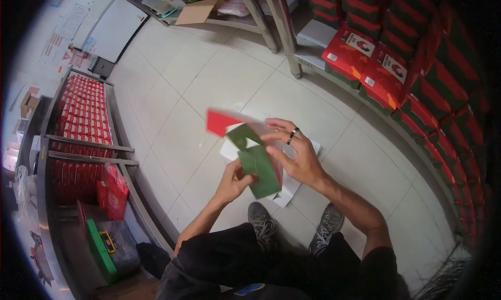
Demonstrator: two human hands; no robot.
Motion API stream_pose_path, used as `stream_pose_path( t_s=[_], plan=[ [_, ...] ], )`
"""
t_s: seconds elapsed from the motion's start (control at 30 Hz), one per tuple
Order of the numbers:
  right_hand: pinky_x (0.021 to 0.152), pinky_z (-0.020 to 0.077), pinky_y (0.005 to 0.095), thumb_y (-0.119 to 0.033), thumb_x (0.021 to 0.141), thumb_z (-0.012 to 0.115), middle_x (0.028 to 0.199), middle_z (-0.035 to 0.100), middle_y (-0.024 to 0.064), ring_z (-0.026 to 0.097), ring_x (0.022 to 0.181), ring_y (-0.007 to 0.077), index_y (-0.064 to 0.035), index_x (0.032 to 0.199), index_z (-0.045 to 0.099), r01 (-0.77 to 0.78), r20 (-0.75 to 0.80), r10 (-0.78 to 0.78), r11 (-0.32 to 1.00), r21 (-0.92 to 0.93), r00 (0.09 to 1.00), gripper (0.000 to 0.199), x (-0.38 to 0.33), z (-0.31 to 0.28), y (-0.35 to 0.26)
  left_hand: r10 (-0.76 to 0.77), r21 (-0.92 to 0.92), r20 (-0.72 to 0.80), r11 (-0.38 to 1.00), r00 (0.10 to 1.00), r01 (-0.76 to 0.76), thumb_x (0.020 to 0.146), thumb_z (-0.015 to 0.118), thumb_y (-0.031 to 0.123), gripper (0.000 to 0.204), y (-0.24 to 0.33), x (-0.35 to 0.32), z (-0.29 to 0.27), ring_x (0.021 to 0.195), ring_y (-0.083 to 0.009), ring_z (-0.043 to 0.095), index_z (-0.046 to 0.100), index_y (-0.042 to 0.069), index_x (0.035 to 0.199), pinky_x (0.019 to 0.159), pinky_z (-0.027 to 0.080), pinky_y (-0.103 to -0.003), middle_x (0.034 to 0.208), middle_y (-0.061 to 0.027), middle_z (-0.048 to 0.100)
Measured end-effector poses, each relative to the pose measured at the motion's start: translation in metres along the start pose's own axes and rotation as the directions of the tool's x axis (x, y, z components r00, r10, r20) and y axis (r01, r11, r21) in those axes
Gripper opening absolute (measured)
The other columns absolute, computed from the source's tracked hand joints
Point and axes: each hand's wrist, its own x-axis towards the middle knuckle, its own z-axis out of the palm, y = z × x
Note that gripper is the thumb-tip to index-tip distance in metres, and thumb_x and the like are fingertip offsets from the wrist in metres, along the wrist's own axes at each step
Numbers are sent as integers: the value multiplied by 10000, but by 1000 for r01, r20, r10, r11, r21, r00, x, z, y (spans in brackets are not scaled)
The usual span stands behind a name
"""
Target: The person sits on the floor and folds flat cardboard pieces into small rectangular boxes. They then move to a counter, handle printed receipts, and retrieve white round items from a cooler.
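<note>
1 thin cardboard carton blank with green and red faces (265, 179) is at the centre of the view, held above the pale tiled floor (203, 83). Judged status: handling is at a partial stage; the panels stand apart and no closed box shape is formed. Closing the loose panels appears to be left undone; no contents are visible. The left hand (229, 184), at the blank's 8 o'clock, pinches its lower edge between thumb and fingers. The right hand (300, 159), at 2 o'clock, has its fingers spread and curved at the upper edge; whether it grips cannot be told. Appearance: the green panels are matte, with 1 rounded cut-out at the blank's 11 o'clock; the red panel beyond it is blurred. White sheets (228, 150) lie beneath, showing at 10 and 5 o'clock. Stacked red-and-green cardboard boxes (350, 50) stand at the view's 2 o'clock; rows of red packs (83, 109) occupy the shelf unit at 9 o'clock.
</note>
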Motion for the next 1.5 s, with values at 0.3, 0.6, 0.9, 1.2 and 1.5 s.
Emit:
stream_pose_path(
  t_s=[0.3,0.6,0.9,1.2,1.5],
  plan=[
    [1044,294,438,-274,791,659,1406,327,225,334,1290,362,-121,954,694,45,221,-8,986,-162,975,227,-1,-7,37,-60,171,374,985,926,-5,736,546,-46,479,28,-2,3,896,-129,572,483,-9,1209,837,447,-293,1028,-81,582],
    [1062,254,439,-252,778,693,1446,241,234,239,1348,359,-92,915,693,-38,132,20,989,140,991,211,-12,-4,41,146,197,-59,972,988,-132,754,705,-9,342,34,4,-2,830,-125,609,546,9,1056,736,492,-258,901,-89,657],
    [992,368,383,-205,810,659,1360,374,189,435,1223,348,-2,930,638,-214,239,148,935,282,960,237,-19,16,54,463,252,-16,860,886,-444,690,754,-10,252,20,9,-2,875,-155,584,555,20,843,710,509,-272,948,-99,571],
    [692,449,329,-128,815,642,877,569,145,576,790,261,43,868,591,-153,-168,147,988,-24,975,186,-14,11,29,605,809,123,398,786,-432,553,839,154,483,44,10,12,1026,-283,514,607,59,966,821,460,-371,1118,-113,533],
    [770,444,351,-110,811,638,1049,582,116,566,905,241,31,895,626,-80,-310,15,977,-198,951,164,-19,16,23,619,754,103,462,778,-467,588,808,73,443,22,12,15,1040,-304,492,598,49,977,879,434,-424,1146,-111,520]
  ],
)
